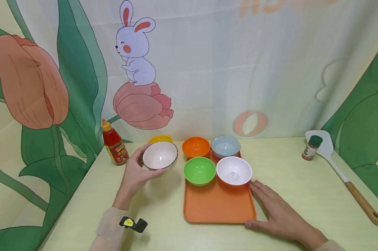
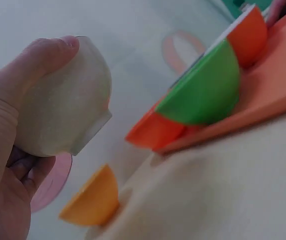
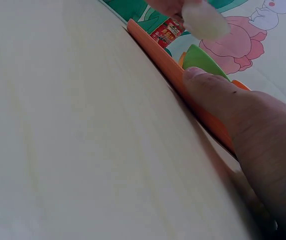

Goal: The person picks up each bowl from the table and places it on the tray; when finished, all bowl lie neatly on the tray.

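Note:
My left hand grips a white bowl with a thin dark rim, thumb on one side and fingers on the other. In the left wrist view the bowl hangs in the air, its foot free. Behind it is a yellow bowl, partly hidden. An orange tray bears an orange bowl, a grey-blue bowl, a green bowl and a white bowl with an orange outside. My right hand rests against the tray's right side, thumb at the near corner and fingers extended.
A red sauce bottle stands at the back left. To the right are a small green-capped spice jar and a white spatula with a wooden handle. A printed curtain hangs along the table's back edge.

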`<state>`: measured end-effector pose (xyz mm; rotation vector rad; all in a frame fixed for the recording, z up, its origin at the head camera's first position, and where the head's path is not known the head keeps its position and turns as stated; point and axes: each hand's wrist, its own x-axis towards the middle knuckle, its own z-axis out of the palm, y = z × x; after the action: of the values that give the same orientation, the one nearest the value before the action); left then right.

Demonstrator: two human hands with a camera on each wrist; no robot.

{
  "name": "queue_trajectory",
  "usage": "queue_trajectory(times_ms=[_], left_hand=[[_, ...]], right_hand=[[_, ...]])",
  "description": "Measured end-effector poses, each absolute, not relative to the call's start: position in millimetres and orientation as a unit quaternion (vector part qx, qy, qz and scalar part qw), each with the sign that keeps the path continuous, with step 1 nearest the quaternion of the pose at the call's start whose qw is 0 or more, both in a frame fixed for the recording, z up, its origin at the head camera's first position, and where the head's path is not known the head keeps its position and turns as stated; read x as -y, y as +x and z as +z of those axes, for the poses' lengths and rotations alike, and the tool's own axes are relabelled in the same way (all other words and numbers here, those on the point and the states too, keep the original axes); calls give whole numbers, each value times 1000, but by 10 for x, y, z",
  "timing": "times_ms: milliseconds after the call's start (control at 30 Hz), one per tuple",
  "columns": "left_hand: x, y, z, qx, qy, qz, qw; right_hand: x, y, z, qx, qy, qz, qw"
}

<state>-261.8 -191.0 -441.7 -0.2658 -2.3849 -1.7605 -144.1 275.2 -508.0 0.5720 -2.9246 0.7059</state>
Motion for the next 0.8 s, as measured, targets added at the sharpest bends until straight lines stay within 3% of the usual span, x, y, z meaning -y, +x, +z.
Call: queue_trajectory(times_ms=[400, 800], left_hand=[[1444, -2398, -4161, 762, -188, -616, 72], [956, -2091, -4077, 743, -229, -629, 11]], right_hand=[[-2745, -1448, -5090, 956, 181, 229, 32], [-2770, -1459, -5120, 952, 196, 228, 53]])
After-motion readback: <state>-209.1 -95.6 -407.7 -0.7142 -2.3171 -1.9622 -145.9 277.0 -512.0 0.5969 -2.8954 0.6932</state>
